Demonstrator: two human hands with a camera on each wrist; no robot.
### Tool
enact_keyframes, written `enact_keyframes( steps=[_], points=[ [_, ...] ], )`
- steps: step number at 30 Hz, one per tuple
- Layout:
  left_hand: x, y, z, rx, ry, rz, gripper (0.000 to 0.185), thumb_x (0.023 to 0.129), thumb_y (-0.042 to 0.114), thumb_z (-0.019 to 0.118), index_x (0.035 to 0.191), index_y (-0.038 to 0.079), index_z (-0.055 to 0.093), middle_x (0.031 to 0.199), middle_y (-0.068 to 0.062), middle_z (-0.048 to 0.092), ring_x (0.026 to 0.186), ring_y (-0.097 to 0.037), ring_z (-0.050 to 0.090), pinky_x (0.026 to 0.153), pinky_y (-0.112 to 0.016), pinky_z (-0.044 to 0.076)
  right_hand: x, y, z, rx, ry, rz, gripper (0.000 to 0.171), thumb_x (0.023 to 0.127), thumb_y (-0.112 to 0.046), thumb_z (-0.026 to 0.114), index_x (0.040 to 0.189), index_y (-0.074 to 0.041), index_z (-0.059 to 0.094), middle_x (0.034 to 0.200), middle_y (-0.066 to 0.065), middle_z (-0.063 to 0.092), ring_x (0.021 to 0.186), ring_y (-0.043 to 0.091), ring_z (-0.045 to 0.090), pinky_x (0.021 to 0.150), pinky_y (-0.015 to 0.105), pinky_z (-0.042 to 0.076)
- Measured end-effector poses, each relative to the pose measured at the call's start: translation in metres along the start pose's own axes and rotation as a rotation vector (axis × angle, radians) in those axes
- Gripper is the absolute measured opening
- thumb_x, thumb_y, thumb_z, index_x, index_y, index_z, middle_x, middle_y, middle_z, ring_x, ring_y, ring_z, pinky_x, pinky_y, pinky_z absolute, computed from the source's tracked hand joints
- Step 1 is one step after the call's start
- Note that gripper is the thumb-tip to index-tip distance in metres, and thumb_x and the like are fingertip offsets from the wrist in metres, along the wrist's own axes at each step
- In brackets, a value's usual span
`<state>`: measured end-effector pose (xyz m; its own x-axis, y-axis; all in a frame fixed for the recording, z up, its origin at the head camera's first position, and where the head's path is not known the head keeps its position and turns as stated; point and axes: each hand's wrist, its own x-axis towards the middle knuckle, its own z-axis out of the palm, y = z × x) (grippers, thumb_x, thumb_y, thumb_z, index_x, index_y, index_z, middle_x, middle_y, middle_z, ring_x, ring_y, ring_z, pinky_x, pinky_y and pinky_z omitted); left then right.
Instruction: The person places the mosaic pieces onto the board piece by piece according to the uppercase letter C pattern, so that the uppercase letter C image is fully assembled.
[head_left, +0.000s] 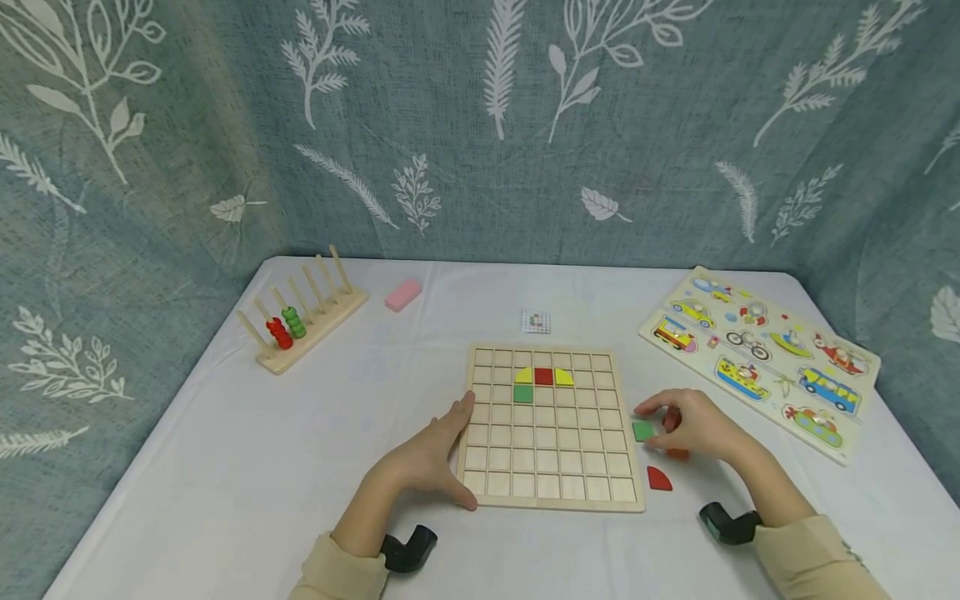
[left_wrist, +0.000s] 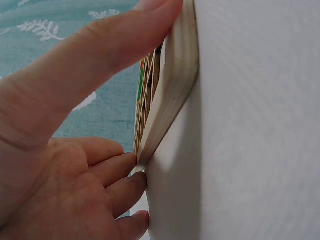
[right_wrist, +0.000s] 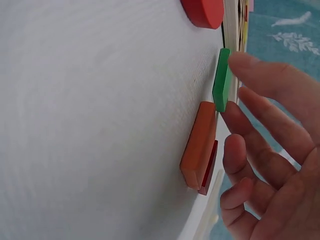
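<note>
a: nearest us are the tan sleeves (head_left: 341, 575), with a black device (head_left: 408, 550) at each wrist. how do the hands lie?

b: we see the left hand (head_left: 431, 450) spread, its fingers and thumb fairly straight, touching the wooden grid board (head_left: 543, 437) just to its right. the thumb is at the near corner, the fingertips farther up that edge.

a: and the right hand (head_left: 697, 425)?

b: it reaches in with bent fingers. at its fingertips, just beside the board, lies a green square (head_left: 641, 431). thumb and finger stand about it, but whether they pinch it we cannot tell.

a: what do the wrists add?

b: from the head we get a sliver of an orange block (head_left: 678, 454) under the right hand; the right wrist view gives us its thick side and a dark red piece (right_wrist: 210, 167) behind. a red quarter-round (head_left: 659, 478) lies nearer us than those fingertips. only the head view shows the board's top squarely: ahead of both hands, a red tile (head_left: 543, 377) between two yellow pieces (head_left: 524, 376), and a green tile (head_left: 522, 393).

a: any writing?

b: beyond both hands, a printed card (head_left: 536, 322) has marks too small for us. past the right hand, a picture board (head_left: 705, 362) shows vehicles.
</note>
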<state>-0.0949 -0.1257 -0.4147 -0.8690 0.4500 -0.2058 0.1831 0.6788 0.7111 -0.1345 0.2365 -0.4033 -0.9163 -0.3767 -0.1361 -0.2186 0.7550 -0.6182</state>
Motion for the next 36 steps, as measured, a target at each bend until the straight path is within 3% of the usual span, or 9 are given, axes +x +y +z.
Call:
enact_keyframes(
  steps=[36],
  points=[
    [0.0002, -0.001, -0.0004, -0.001, -0.002, 0.019, 0.132, 0.045, 0.023, 0.092, 0.145, -0.002, 0.009, 0.15, -0.018, 0.011, 0.137, -0.03, 0.013, 0.111, -0.046, 0.013, 0.0004, 0.0013, -0.0037, -0.038, -0.007, -0.004, 0.025, 0.069, -0.006, 0.075, 0.093, -0.005, 0.071, 0.076, 0.0, 0.057, 0.06, 0.015, 0.044, 0.046, 0.022, 0.037]
  ],
)
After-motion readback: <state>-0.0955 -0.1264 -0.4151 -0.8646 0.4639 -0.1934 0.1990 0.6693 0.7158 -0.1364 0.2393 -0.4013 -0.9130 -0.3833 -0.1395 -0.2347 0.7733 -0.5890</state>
